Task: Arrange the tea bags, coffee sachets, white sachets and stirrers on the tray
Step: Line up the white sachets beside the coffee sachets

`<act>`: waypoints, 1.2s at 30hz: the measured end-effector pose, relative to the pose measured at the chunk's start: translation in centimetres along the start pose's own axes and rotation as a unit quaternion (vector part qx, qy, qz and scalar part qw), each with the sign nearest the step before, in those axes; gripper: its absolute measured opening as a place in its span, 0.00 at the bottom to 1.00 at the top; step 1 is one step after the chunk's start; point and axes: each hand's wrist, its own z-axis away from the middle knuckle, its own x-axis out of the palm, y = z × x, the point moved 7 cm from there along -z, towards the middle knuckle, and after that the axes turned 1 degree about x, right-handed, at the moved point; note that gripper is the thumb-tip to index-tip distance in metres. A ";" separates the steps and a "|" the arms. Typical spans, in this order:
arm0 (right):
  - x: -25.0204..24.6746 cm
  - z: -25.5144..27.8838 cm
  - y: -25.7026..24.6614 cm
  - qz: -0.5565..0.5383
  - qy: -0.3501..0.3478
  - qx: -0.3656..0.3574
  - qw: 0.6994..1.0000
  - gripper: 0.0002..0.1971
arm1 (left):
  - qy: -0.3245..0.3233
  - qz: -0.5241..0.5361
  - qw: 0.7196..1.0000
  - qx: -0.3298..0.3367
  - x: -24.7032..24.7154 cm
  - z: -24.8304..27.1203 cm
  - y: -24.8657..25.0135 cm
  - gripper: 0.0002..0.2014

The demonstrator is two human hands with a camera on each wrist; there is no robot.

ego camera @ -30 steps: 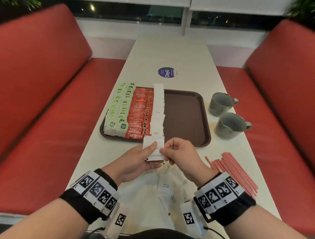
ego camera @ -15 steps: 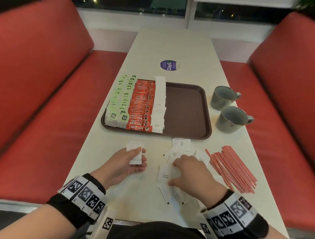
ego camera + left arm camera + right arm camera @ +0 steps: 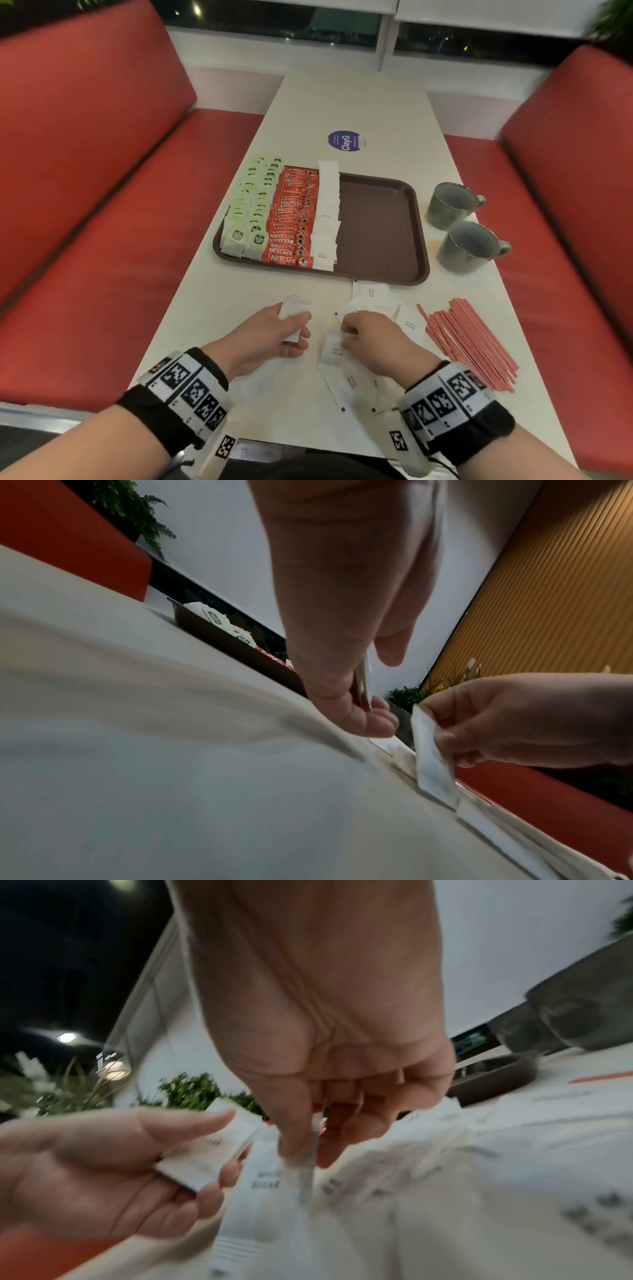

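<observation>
On the brown tray (image 3: 383, 222) lie rows of green tea bags (image 3: 250, 212), red coffee sachets (image 3: 294, 219) and white sachets (image 3: 327, 219); its right half is bare. My left hand (image 3: 301, 330) holds a thin stack of white sachets (image 3: 294, 313) just above the table; the right wrist view shows this stack (image 3: 212, 1150) between thumb and fingers. My right hand (image 3: 346, 334) pinches one white sugar sachet (image 3: 334, 349) by its edge, lifting it from the loose pile (image 3: 371, 294). The left wrist view shows that sachet (image 3: 431, 761) tilted up. Red stirrers (image 3: 469, 342) lie to the right.
Two grey mugs (image 3: 448, 205) (image 3: 469, 246) stand right of the tray. A round purple sticker (image 3: 346, 141) is on the table beyond it. Red bench seats (image 3: 102, 240) flank the narrow white table. More loose sachets (image 3: 349, 383) lie near the front edge.
My hands have come apart and drawn back from the tray's front edge. The left kept its stack. The right dropped to the loose pile and took hold of one sachet.
</observation>
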 end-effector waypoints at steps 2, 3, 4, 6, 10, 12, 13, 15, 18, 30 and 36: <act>-1.2 0.2 -0.1 -0.085 0.001 -0.020 0.996 0.09 | -0.012 -0.009 1.000 0.012 -0.1 0.2 0.5 0.09; -2.0 0.3 -0.4 -0.115 0.004 -0.035 0.993 0.10 | -0.029 -0.009 0.999 0.019 0.1 0.3 0.7 0.09; -2.5 0.6 -0.7 -0.139 0.002 -0.046 0.989 0.11 | -0.057 -0.006 0.998 0.025 0.4 0.4 0.9 0.10; -3.0 0.8 -1.5 -0.196 -0.002 -0.067 0.978 0.13 | -0.114 0.008 0.993 0.020 1.2 0.9 0.9 0.18; -2.8 0.7 -3.0 -0.257 0.018 -0.092 0.962 0.14 | -0.168 0.015 0.986 -0.016 2.5 1.6 0.6 0.15; -3.0 0.7 -2.8 -0.236 0.066 -0.091 0.965 0.09 | -0.148 0.037 0.988 -0.035 2.0 1.6 0.3 0.11; -3.1 1.0 -2.5 -0.185 0.080 -0.089 0.975 0.07 | -0.128 0.047 0.990 -0.039 1.5 1.6 0.2 0.11; -1.9 1.6 -1.9 -0.026 0.036 -0.094 0.995 0.12 | -0.092 0.066 0.993 -0.042 0.4 1.6 -0.1 0.09; 1.1 2.8 -0.8 0.173 -0.062 -0.104 0.977 0.25 | -0.063 0.083 0.994 -0.038 -0.9 1.8 -0.4 0.10; 2.4 2.2 -1.8 0.182 -0.030 -0.170 0.968 0.10 | -0.062 -0.009 0.998 -0.003 0.0 1.5 -0.5 0.12; -0.2 1.9 -3.3 0.025 0.026 -0.195 0.980 0.08 | -0.132 -0.138 0.981 0.044 2.3 1.5 0.2 0.16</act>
